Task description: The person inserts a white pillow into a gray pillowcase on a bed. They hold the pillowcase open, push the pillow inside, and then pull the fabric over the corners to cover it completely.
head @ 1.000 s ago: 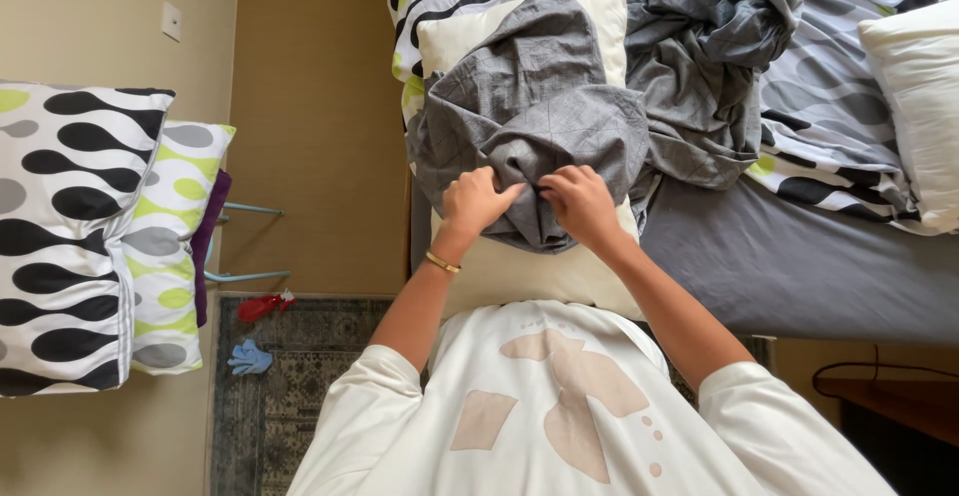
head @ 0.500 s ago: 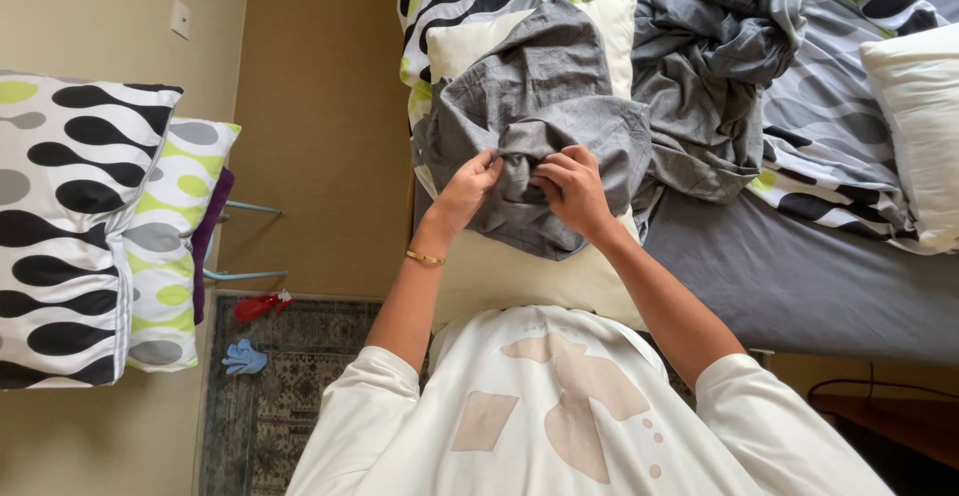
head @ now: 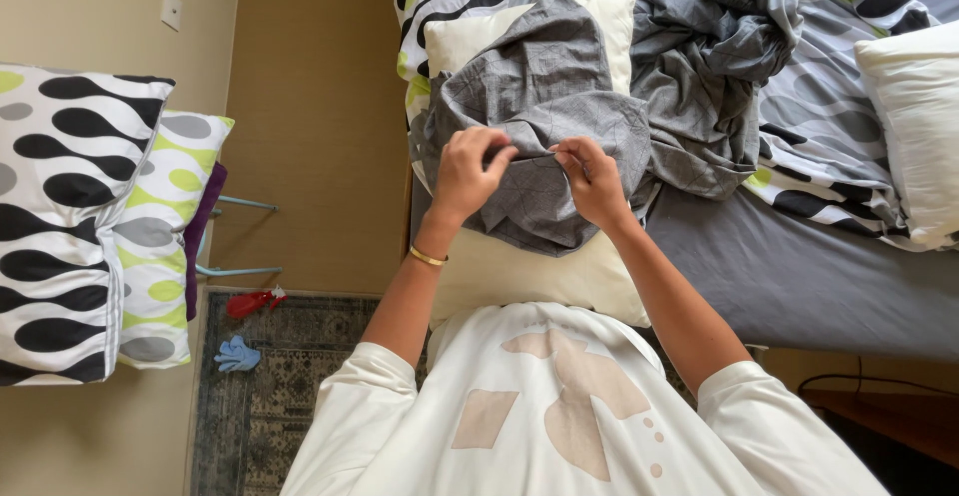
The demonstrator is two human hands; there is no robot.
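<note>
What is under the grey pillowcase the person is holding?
A cream pillow lies under the grey pillowcase, showing above and below it. Both hands, left hand and right hand, grip the cloth's edge. The pillow's middle is covered, so whether any of it sits inside cannot be seen.

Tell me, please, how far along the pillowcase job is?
Done: the grey pillowcase covers part of the cream pillow. In hand: left hand and right hand pinch its bunched edge. Left: the pillow's near end is bare, and another white pillow lies uncovered.
</note>
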